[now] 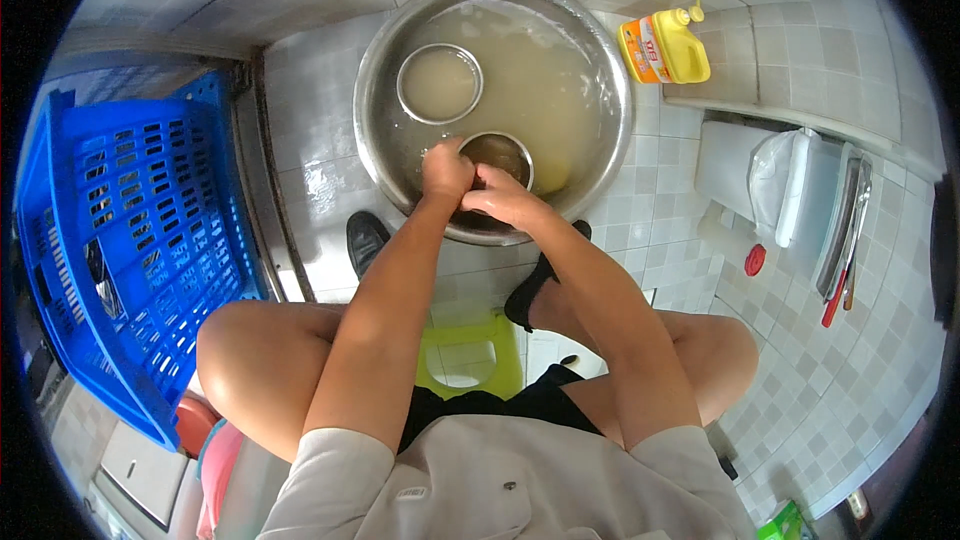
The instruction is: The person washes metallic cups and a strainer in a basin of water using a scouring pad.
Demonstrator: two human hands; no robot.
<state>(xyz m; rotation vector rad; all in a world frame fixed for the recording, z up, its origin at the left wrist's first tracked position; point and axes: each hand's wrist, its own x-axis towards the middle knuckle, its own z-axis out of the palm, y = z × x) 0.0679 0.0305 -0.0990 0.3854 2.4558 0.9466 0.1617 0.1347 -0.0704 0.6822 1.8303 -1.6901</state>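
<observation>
Low over the near side of a wide steel basin [372, 90], a person in a pale short-sleeved shirt [450, 480] is bringing both bare hands together at a round metal bowl [498, 154]. The bowl is sitting just beyond the fingers, inside the basin, its dark interior showing. The left hand [447, 172] is resting at the bowl's left edge, fingers curling well inward; their tips are hiding, so whether they are gripping anything cannot be told. The right hand [503, 198] is lying across the near rim, fingers partly bending and pointing toward the left hand; what they are holding, if anything, cannot be told either. Farther out and left of the fingers, a second metal bowl [399, 85] is holding cloudy liquid, while similar murky water [550, 70] is filling the basin. Beyond the fingers to the right, a yellow pump bottle [688, 48] is standing outside the basin. Well left of the fingers, a blue plastic crate [165, 165] is leaning at a tilt; back toward the body, a lime-green stool [505, 365] is showing between the legs.
</observation>
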